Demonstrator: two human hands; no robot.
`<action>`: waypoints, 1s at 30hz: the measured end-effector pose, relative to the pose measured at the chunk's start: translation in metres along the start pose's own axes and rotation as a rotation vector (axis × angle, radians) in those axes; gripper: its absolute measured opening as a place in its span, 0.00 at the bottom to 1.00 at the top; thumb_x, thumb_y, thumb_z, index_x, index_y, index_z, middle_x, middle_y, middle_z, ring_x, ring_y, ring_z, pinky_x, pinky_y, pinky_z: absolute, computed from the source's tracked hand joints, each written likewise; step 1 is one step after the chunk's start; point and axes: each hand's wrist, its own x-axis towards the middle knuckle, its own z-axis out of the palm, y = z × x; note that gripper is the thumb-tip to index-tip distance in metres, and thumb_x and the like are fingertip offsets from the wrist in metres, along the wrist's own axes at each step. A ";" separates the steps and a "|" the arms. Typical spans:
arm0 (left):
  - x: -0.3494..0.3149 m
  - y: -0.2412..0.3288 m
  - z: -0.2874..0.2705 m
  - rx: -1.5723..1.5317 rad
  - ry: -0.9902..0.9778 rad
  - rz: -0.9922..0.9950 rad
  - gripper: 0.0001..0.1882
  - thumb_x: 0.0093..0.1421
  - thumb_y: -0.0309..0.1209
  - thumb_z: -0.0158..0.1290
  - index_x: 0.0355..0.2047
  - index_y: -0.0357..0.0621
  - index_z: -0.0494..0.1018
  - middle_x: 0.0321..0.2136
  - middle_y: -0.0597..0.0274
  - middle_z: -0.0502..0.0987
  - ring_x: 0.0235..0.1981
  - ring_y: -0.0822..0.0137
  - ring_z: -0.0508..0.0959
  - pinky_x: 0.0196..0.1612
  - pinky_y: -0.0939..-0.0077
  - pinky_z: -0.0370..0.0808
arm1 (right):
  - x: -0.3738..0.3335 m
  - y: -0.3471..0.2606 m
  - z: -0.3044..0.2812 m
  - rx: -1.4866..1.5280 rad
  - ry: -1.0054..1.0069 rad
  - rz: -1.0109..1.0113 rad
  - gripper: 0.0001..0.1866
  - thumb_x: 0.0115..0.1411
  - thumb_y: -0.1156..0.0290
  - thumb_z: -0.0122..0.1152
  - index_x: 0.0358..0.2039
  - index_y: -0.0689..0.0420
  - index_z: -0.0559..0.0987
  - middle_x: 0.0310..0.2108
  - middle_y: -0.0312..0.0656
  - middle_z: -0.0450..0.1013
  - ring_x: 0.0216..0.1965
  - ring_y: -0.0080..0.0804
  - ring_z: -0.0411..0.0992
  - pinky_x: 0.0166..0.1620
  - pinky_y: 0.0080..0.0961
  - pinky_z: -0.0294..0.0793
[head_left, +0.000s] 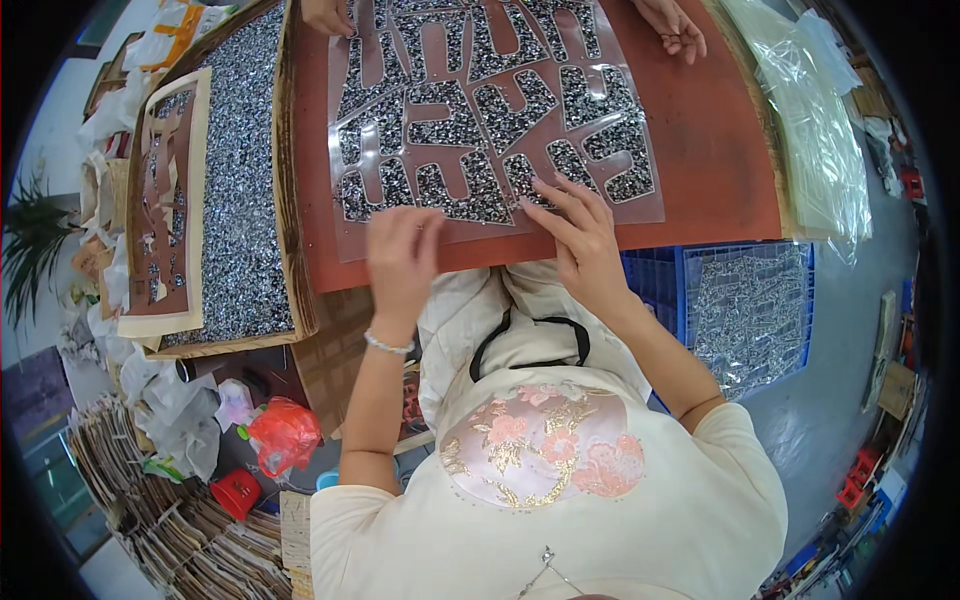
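Observation:
A clear plastic sheet lies on the reddish-brown work board in front of me. Dark, glittering cut-out shapes with pale outlines cover much of it. Over the sheet's near left edge is my left hand, fingers bent and drawn together in a pinch; anything between the fingertips is too small to make out. My right hand rests its stretched fingers on the glittering shapes near the front edge, with nothing visible in its grasp. At the far side, another person's hands reach over the board.
On the left stands a wooden-rimmed tray of loose glitter pieces, with a cream-framed stencil on it. Clear plastic film is stacked at right. A blue crate holding glittery sheets sits below the board's right side.

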 end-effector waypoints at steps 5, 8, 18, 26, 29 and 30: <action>-0.005 0.022 0.042 -0.068 -0.078 0.106 0.08 0.52 0.23 0.61 0.34 0.44 0.79 0.29 0.62 0.72 0.33 0.60 0.72 0.37 0.66 0.71 | -0.013 0.003 -0.004 0.026 0.013 0.018 0.26 0.50 0.86 0.52 0.51 0.54 0.78 0.55 0.40 0.70 0.61 0.45 0.62 0.62 0.43 0.58; -0.005 0.022 0.044 -0.022 -0.072 0.133 0.12 0.52 0.23 0.62 0.38 0.47 0.81 0.29 0.62 0.72 0.32 0.63 0.71 0.35 0.69 0.70 | -0.016 0.003 -0.003 0.050 0.015 0.015 0.26 0.50 0.85 0.52 0.51 0.54 0.78 0.55 0.41 0.70 0.61 0.45 0.62 0.62 0.43 0.58; -0.007 0.026 0.045 -0.001 -0.098 0.189 0.15 0.51 0.23 0.62 0.42 0.46 0.80 0.31 0.62 0.72 0.33 0.61 0.71 0.37 0.67 0.71 | -0.009 0.002 0.001 0.053 0.008 -0.033 0.24 0.50 0.83 0.54 0.49 0.56 0.78 0.55 0.42 0.70 0.61 0.46 0.61 0.62 0.45 0.58; -0.010 0.022 0.042 -0.085 -0.026 0.068 0.13 0.51 0.23 0.62 0.38 0.45 0.81 0.31 0.62 0.73 0.34 0.60 0.72 0.37 0.67 0.71 | -0.008 -0.008 0.017 0.022 -0.013 -0.059 0.24 0.49 0.82 0.56 0.50 0.57 0.77 0.56 0.42 0.68 0.61 0.46 0.61 0.63 0.46 0.58; -0.010 0.020 0.035 -0.101 -0.048 0.089 0.12 0.52 0.23 0.62 0.38 0.46 0.81 0.32 0.61 0.73 0.35 0.61 0.72 0.38 0.68 0.71 | -0.006 -0.013 0.020 -0.040 -0.031 -0.065 0.26 0.48 0.82 0.56 0.51 0.57 0.76 0.57 0.42 0.68 0.62 0.45 0.60 0.63 0.46 0.57; -0.010 0.018 0.030 -0.092 -0.021 0.056 0.13 0.52 0.22 0.61 0.39 0.46 0.81 0.32 0.61 0.73 0.35 0.61 0.72 0.39 0.68 0.71 | -0.005 -0.015 0.021 -0.079 -0.045 -0.069 0.27 0.47 0.83 0.55 0.52 0.57 0.76 0.58 0.42 0.67 0.62 0.45 0.59 0.64 0.46 0.56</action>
